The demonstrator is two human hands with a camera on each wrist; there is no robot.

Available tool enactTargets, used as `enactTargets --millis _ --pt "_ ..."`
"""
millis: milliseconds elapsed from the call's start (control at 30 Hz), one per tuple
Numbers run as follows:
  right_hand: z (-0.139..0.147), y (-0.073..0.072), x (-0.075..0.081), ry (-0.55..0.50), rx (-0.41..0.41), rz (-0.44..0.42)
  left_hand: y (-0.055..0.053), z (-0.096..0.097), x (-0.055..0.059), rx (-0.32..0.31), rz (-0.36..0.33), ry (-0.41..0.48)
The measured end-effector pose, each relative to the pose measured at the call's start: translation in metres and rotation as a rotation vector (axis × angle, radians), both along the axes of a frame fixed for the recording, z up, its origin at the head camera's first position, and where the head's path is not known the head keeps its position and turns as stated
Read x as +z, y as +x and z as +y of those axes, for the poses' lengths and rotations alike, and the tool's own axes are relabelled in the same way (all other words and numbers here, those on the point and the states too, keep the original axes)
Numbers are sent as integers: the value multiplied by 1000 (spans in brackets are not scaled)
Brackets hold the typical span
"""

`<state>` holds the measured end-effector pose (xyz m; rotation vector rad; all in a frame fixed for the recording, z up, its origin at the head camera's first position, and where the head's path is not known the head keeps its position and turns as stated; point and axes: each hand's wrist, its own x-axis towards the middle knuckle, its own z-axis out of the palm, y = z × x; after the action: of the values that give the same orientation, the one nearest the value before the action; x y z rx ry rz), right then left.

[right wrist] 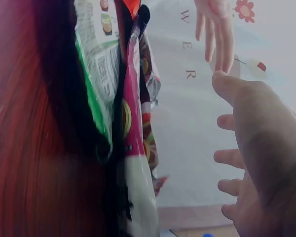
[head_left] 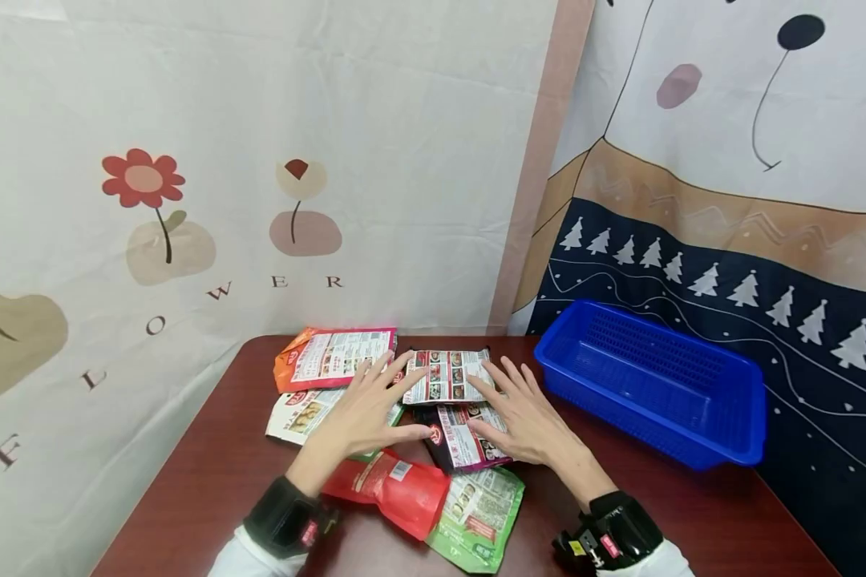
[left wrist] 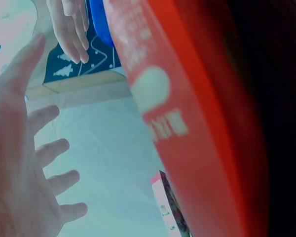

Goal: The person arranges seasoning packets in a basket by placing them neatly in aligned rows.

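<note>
My left hand hovers over the packets with its fingers spread, holding nothing. Just right of it, my right hand is likewise spread above the pile. Between the hands lies a silvery packet with red print, overlapping a dark purple packet. An orange-pink packet lies at the back left, a white-green packet below it, partly hidden by my left hand. Nearer me are a red packet and a green packet. In both wrist views the fingers are apart from the packets.
A blue plastic basket stands at the right of the brown table. Printed cloths hang behind the table and along its right side.
</note>
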<state>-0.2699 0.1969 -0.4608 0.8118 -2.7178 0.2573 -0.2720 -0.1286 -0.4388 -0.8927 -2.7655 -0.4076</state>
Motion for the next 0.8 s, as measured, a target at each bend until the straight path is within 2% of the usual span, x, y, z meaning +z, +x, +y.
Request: enactTargets --millis 133,300,533,667,800 --pt "16 7 4 4 -23 13 -1 15 5 -49 -23 -24" --pt "42 17 10 -7 -60 24 -6 39 19 -131 -23 -73" --pt "86 39 18 -26 -138 -10 -17 90 36 -272 -25 -71" --pt "109 51 23 -36 -170 -15 -24 118 39 -313 3 -98" --pt "129 59 27 -43 -201 -21 -32 144 37 -328 45 -113"
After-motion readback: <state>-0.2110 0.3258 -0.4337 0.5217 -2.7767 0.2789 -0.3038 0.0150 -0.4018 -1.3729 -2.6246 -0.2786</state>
